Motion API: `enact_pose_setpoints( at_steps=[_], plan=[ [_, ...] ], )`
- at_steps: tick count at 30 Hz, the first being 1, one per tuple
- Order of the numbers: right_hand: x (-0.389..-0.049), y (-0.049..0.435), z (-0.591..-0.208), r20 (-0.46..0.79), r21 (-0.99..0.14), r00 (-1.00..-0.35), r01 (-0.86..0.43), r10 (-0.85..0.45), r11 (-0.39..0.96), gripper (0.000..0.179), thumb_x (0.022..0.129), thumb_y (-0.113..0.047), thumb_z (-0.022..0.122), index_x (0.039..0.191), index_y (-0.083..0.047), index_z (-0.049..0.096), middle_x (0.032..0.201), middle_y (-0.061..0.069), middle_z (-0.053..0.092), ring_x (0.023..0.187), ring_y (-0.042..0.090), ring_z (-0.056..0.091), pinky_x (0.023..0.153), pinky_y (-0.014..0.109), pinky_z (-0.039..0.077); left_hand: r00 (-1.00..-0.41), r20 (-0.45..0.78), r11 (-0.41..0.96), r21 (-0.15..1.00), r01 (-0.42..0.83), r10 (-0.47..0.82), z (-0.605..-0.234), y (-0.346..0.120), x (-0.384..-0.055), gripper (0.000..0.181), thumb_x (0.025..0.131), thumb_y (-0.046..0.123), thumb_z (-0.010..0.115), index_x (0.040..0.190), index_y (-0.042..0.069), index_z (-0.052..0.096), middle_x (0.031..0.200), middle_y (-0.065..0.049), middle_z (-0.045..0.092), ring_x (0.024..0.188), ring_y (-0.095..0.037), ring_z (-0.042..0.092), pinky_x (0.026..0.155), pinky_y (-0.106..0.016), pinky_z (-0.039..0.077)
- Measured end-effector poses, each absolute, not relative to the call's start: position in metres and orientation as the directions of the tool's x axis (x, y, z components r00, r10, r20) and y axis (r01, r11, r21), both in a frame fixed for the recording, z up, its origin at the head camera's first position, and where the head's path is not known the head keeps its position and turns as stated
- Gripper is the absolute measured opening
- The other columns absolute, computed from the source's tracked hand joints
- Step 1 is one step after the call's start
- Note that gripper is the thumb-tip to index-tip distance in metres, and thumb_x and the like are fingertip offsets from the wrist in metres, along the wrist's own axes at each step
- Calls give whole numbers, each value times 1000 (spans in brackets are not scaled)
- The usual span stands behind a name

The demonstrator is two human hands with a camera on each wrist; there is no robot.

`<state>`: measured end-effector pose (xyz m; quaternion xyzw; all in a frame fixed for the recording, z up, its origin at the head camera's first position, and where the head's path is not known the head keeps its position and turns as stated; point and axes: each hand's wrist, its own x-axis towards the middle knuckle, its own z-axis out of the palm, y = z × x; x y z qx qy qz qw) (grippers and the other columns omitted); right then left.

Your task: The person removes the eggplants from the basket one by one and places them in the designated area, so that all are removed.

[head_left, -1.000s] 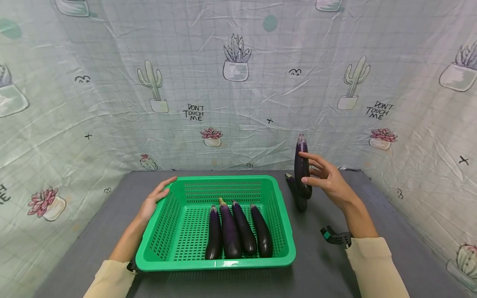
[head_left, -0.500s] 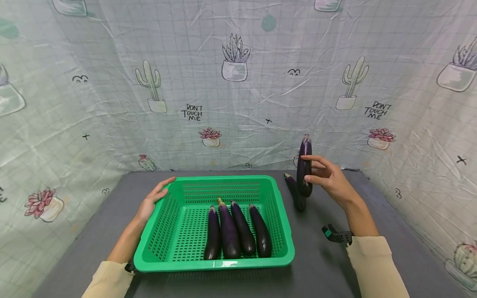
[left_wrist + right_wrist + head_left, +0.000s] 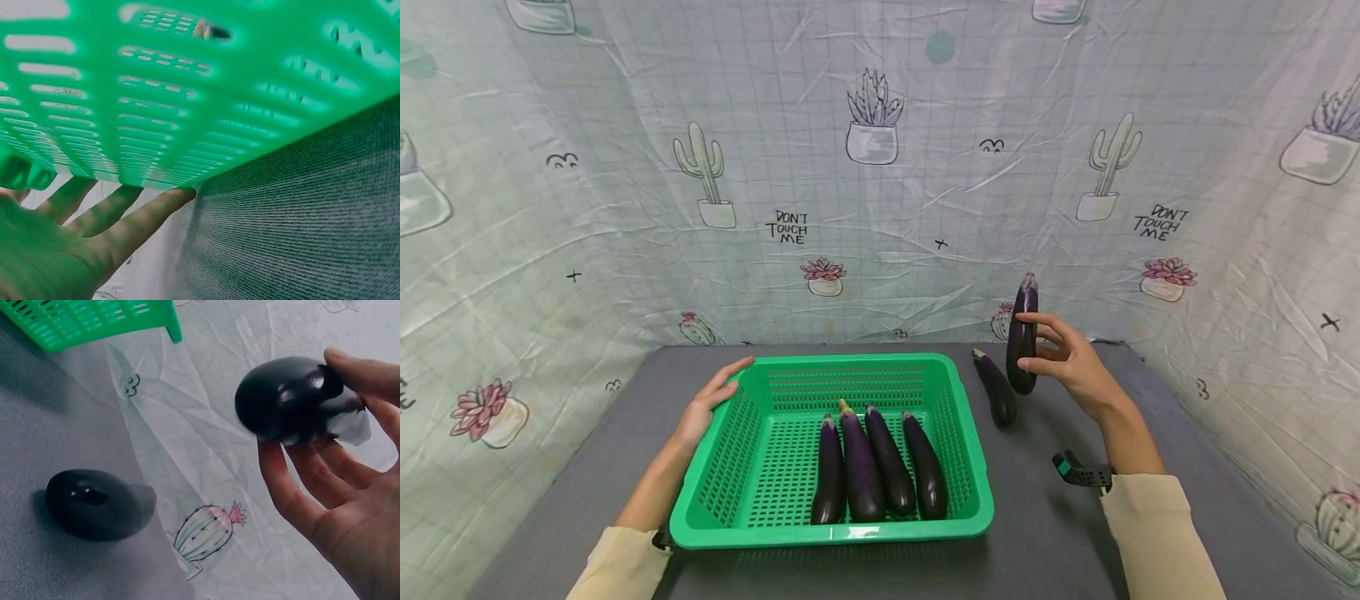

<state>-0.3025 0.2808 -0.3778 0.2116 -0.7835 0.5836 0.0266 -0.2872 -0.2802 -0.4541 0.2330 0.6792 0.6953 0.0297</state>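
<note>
My right hand pinches a dark purple eggplant between thumb and fingers, stem end up, above the table right of the basket. In the right wrist view the held eggplant shows its rounded end, clear of the table. A second eggplant lies on the table just left of it. The green plastic basket has several eggplants side by side in its right half. My left hand rests on the basket's left side; in the left wrist view its straight fingers touch the slotted wall.
The grey cloth-covered table carries the basket. A pale curtain printed with cacti and potted plants stands at the back and both sides. A black wrist strap sticks out beside the right wrist.
My right hand has moved a little to the right with the eggplant, which no longer overlaps the one on the table. The left hand and basket have stayed in place.
</note>
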Motion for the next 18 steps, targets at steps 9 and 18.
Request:
enact_pose_setpoints(
  at_steps=[9,18],
  plan=[
    [-306,289,-388,243,-897,-928,-325,-281,299,60,101,-10,68,156,-12,45,149,27,47,115,5,64,89,23,57,-893,257,-106,966,234,369,-454,-279,-285,51,116,20,26,165,7,20,148,11,48,127,-7,62,100,-24,55],
    [-312,298,-395,209,-887,-940,-297,-268,353,60,102,-15,67,157,-11,43,162,25,34,143,52,44,97,37,53,-886,268,-123,963,239,379,-453,-280,-286,50,116,19,25,165,9,22,148,11,48,127,-7,62,100,-24,55]
  ],
)
